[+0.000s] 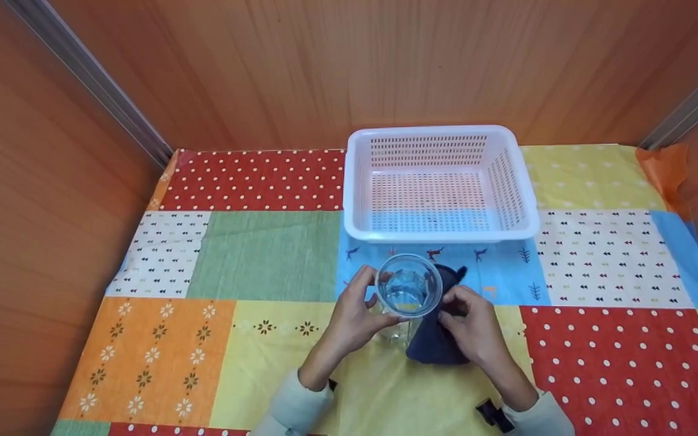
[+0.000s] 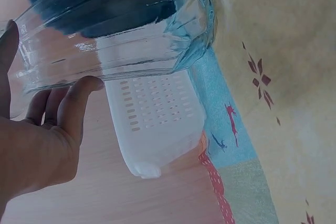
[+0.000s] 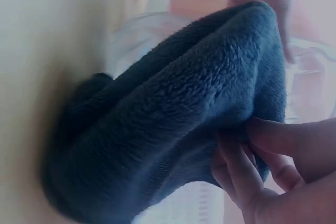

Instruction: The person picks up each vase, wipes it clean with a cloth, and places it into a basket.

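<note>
Just before the white basket (image 1: 440, 235), we see the left hand (image 1: 354, 315) gripping a glass jar (image 1: 406, 293) near its rim, where smooth glass could slip; next comes a dark cloth (image 1: 437, 346), pinched by the right hand (image 1: 476, 322), whose pull might tilt the jar.

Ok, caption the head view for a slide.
Left hand holds clear glass jar; right hand pinches dark blue plush cloth beside it.

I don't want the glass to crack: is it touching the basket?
Apart. The head view shows a strip of blue tablecloth between the glass and the near rim of the basket.
</note>
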### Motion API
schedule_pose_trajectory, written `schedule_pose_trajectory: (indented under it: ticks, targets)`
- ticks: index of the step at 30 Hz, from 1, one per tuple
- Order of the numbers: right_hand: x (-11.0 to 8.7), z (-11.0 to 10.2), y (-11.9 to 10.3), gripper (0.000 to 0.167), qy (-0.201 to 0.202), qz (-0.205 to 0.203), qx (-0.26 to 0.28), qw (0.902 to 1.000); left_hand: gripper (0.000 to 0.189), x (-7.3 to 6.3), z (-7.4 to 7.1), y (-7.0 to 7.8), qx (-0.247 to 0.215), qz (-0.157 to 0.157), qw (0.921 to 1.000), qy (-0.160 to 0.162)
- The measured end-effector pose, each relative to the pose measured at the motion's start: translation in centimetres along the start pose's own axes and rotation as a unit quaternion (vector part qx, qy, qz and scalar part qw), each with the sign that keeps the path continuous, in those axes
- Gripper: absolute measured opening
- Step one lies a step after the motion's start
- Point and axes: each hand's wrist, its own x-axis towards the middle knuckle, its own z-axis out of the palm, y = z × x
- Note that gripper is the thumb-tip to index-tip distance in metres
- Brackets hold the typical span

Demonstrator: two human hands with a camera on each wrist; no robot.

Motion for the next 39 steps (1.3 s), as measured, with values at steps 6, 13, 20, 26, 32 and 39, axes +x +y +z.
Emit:
schedule_pose_trajectory:
  ticks: [6,13,20,26,32,39]
  targets:
    - [0.3,0.6,2.2,0.032,-0.021,0.004,-0.048,0.9986,0.058,0.0,0.0,-0.2,-0.001,-0.003,1.0,0.004]
    - [0.1,0.7,1.9,0.029,-0.017,0.03,-0.016,0.9993,0.058,-0.1,0.1,-0.3,-0.006,-0.017,0.9998,-0.002]
    - [-0.3,-0.1,-1.4,0.022,0.007,0.016,0.04,0.999,0.058,-0.1,0.1,-0.3,-0.008,-0.013,0.9999,-0.002]
    - [-0.1,-0.9,-3.0,0.022,0.01,0.024,0.061,0.9978,0.059,-0.1,0.1,0.0,-0.012,-0.012,0.9998,-0.006]
    - [0.0,-0.4,-1.2,0.023,-0.002,0.013,0.027,0.9996,0.056,0.0,0.1,0.0,-0.005,-0.008,0.9999,-0.003]
    - [0.1,0.5,1.8,0.031,-0.018,0.015,-0.015,0.9996,0.058,0.0,0.0,0.1,-0.003,-0.009,1.0,-0.001]
